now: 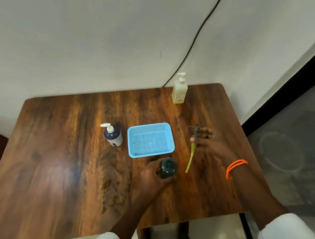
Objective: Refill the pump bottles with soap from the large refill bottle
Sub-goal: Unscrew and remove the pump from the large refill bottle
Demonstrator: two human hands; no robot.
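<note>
On the wooden table (59, 171), head view, I see both hands working near the middle-right. L hand (151, 176) wraps the side of a dark open-necked bottle (168, 167) standing upright just in front of the blue basket (150, 140); fingers curl round its left side, so the lower body of the bottle is hidden from me and its label can't be read. R hand (208, 143) is right of the basket, palm down, fingertips pinching a dark pump head (195, 131) w/ its yellowish dip tube (190, 158) slanting down toward the near edge; tube tip looks close to the tabletop but I can't tell if it touches. Pump head is blurred, details unclear. Orange band (235, 166) on the R wrist. Both forearms reach in from the near edge, white sleeves cut off at frame bottom.

Basket sits mid-table, nothing visible inside. Left of it, apart, a navy-and-white pump bottle (113, 135) stands upright, pump on. At the far right corner stands the large yellowish refill bottle (179, 89), pump on, label too small to read. A black cable (200, 26) runs down the wall behind it.
</note>
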